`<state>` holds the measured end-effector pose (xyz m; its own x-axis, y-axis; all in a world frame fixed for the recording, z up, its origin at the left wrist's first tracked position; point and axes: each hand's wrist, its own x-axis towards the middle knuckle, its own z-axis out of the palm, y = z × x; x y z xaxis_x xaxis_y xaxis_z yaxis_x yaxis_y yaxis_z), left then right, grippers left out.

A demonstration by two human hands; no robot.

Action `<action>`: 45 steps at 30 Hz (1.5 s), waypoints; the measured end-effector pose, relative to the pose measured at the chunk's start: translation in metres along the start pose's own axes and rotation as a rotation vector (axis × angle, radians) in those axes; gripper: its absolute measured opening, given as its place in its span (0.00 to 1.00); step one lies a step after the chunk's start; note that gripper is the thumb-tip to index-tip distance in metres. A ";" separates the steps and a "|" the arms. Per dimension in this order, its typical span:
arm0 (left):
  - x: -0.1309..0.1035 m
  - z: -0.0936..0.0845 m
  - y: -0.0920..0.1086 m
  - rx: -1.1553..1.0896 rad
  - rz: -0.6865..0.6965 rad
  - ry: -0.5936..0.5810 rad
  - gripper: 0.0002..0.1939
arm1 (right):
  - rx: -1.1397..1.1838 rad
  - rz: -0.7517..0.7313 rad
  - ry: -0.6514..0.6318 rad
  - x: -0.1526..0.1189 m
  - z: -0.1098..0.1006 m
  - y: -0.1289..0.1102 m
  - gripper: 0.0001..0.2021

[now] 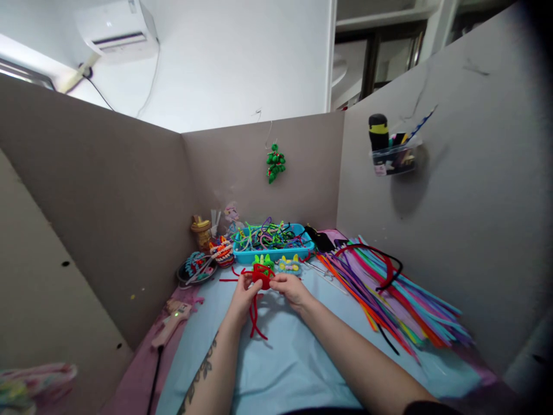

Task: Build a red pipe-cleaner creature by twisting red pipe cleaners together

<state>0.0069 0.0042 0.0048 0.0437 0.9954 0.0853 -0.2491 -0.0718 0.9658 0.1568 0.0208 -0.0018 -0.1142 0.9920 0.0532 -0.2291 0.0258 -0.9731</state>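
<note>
A red pipe-cleaner piece is held between my two hands, above the light blue cloth. My left hand pinches its left side, with the thumb on the front. At its right edge, my right hand closes thumb and fingers on it. Loose red strands hang below the piece, and others stick out to the left. Just behind it stand a small green figure and a blue and yellow figure.
Behind is a blue tray of tangled pipe cleaners. Long coloured pipe cleaners spread at the right. A dark bowl and a pink glue gun lie left. Grey panels enclose the table.
</note>
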 end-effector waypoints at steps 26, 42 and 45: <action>-0.001 -0.003 0.000 -0.320 -0.096 -0.096 0.24 | -0.352 -0.414 0.061 0.003 -0.004 -0.001 0.09; 0.004 -0.003 -0.003 -0.332 -0.166 0.014 0.21 | -0.133 -0.372 -0.187 -0.001 -0.007 -0.009 0.08; 0.005 0.000 -0.005 -0.343 -0.196 0.076 0.21 | -0.206 -0.420 -0.159 -0.001 -0.005 -0.008 0.07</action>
<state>0.0080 0.0100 0.0004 0.0538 0.9909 -0.1237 -0.5527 0.1327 0.8228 0.1633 0.0198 0.0045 -0.2028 0.8597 0.4688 -0.0932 0.4596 -0.8832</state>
